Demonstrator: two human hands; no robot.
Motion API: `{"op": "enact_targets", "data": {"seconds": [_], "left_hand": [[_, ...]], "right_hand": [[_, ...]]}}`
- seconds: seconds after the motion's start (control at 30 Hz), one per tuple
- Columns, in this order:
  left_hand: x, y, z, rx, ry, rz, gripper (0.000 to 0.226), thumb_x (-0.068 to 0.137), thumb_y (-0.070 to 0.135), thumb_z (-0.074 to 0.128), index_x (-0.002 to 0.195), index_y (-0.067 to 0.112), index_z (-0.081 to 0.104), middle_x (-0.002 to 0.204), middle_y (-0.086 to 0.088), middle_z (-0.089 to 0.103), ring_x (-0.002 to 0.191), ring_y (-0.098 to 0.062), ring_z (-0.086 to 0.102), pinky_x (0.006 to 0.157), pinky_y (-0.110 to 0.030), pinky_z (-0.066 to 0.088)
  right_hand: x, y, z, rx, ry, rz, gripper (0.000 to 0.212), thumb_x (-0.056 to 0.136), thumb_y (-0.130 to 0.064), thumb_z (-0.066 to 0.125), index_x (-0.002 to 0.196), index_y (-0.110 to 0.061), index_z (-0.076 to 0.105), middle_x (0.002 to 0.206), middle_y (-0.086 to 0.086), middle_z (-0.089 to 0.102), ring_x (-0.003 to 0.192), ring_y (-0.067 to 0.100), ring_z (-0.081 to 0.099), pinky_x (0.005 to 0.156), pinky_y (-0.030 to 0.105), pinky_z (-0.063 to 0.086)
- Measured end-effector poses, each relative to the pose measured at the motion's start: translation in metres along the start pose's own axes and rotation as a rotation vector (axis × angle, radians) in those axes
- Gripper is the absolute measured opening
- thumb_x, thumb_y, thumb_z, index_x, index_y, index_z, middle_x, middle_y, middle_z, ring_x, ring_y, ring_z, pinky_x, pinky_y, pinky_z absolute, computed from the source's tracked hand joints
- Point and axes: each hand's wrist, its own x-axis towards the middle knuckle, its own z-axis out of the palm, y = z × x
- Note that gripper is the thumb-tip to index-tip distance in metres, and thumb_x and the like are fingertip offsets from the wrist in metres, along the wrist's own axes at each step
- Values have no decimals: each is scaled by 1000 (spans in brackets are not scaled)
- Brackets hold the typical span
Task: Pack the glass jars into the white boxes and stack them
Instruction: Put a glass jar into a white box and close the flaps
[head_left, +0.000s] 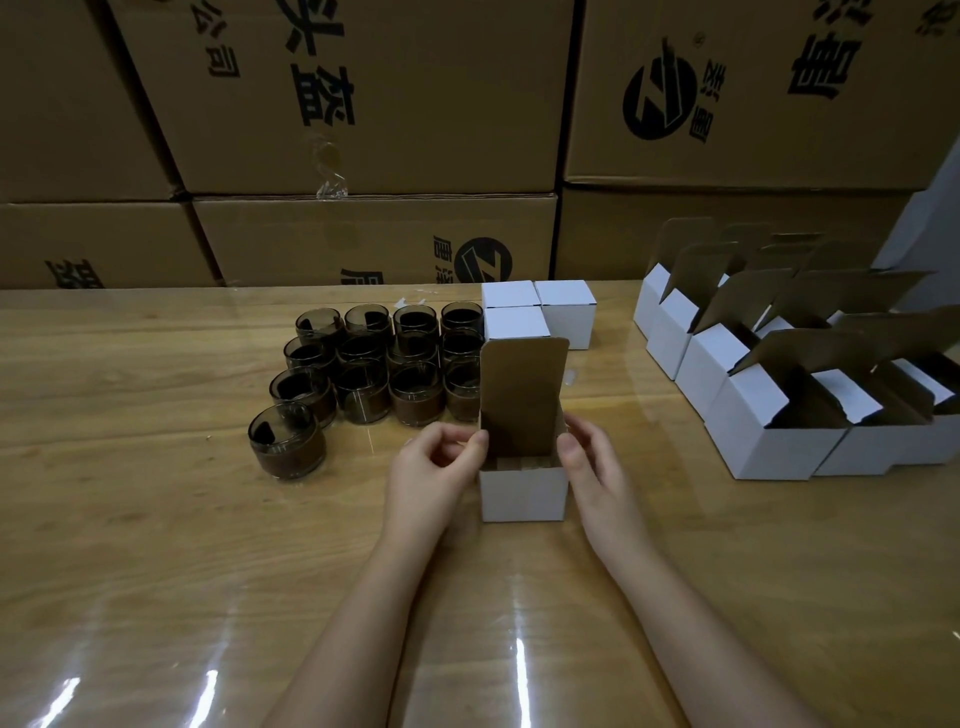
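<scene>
Cartons (363, 104) of brown cardboard, printed with black characters and a round logo, are stacked as a wall across the back. In front of them the wooden bench (156, 545) runs the full width under a clear glossy sheet that catches streaks of light.

At the right of the bench stands a cluster of open white boxes (769, 441), packed side by side in rows. All are upright with mouths up, and their brown-lined lid flaps lean back or stand raised.

Left of centre, the glass jars (363, 364) stand in tight rows, dark-tinted, all upright with mouths up. One lone jar (285, 441) sits at the near left corner of the group, closest to the person. Just right of the far rows are three closed white boxes (566, 312), touching one another.

Near the middle, close to the person, a single white box (522, 493) stands upright on the bench with its mouth up. Its lid flap (522, 395) rises straight from the far edge, brown side toward the person, so the long axis runs vertical. Brown cardboard shows inside.

The left hand (431, 462) is at the box's left top edge, its grip curled with the thumb tip against the flap's left side. The right hand (592, 462) holds the right top edge, its grip pinching the wall, thumb on the rim.
</scene>
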Motion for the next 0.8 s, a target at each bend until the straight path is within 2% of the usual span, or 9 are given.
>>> {"op": "enact_targets", "data": {"seconds": [0.2, 0.4, 0.43, 0.5, 0.57, 0.67, 0.73, 0.77, 0.8], "left_hand": [[-1, 0, 2, 1, 8, 21, 9, 82, 37, 66, 75, 32, 66, 58, 15, 57, 68, -9, 56, 68, -26, 45], [-1, -1, 2, -34, -6, 7, 8, 84, 32, 67, 76, 29, 66, 55, 17, 55, 59, 2, 51, 66, -23, 42], [-1, -1, 2, -31, -7, 8, 8, 84, 32, 67, 77, 28, 66, 55, 17, 55, 59, 2, 51, 66, -22, 41], [-1, -1, 2, -26, -7, 13, 8, 84, 32, 67, 77, 28, 66, 55, 18, 55, 59, 3, 51, 65, -22, 41], [-1, 0, 2, -23, -6, 16, 8, 84, 32, 67, 77, 29, 65, 55, 18, 55, 59, 3, 52, 64, -21, 40], [0, -1, 3, -12, -7, 21, 8, 84, 32, 67, 77, 29, 65, 56, 18, 56, 60, 3, 52, 63, -18, 41], [0, -2, 2, -6, -10, 25, 8, 85, 32, 67, 78, 29, 66, 56, 19, 56, 59, 3, 52, 62, -14, 41], [0, -3, 2, -10, -10, 28, 8, 85, 32, 67, 78, 29, 66, 55, 19, 55, 59, 4, 51, 60, -11, 41], [1, -4, 2, -18, -7, 31, 8, 85, 31, 67, 78, 28, 66, 55, 20, 55, 58, 4, 51, 58, -9, 41]], "right_hand": [[-2, 2, 0, -44, 11, -38, 64, 75, -82, 28, 133, -55, 30, 115, -48, 41, 107, -30, 38, 82, 10, 36], [-3, -3, 2, -147, 36, -88, 45, 77, -83, 17, 121, -78, 13, 111, -66, 25, 104, -39, 26, 80, 5, 32], [-4, -1, 3, -158, 55, -106, 43, 78, -83, 16, 121, -79, 12, 117, -59, 32, 106, -35, 32, 82, 7, 37], [-5, 4, 3, -171, 99, -141, 40, 82, -79, 16, 122, -78, 13, 126, -14, 55, 112, -2, 44, 87, 35, 52], [-7, 3, 4, -223, 124, -176, 39, 85, -76, 15, 125, -76, 12, 120, 13, 54, 111, 19, 38, 86, 53, 49], [-6, 1, 4, -225, 156, -180, 39, 89, -66, 16, 126, -76, 12, 124, -33, 46, 108, -12, 45, 76, 26, 53], [0, 6, 0, -134, 212, -111, 42, 95, -50, 21, 135, -64, 22, 119, -18, 51, 103, -3, 53, 87, 37, 46], [3, 10, -3, -79, 226, -59, 43, 99, -40, 26, 138, -56, 27, 112, -5, 57, 97, 7, 59, 65, 36, 57], [6, 14, -4, -36, 221, -12, 43, 101, -32, 31, 139, -51, 29, 104, -3, 62, 89, 10, 65, 59, 19, 51]]}}
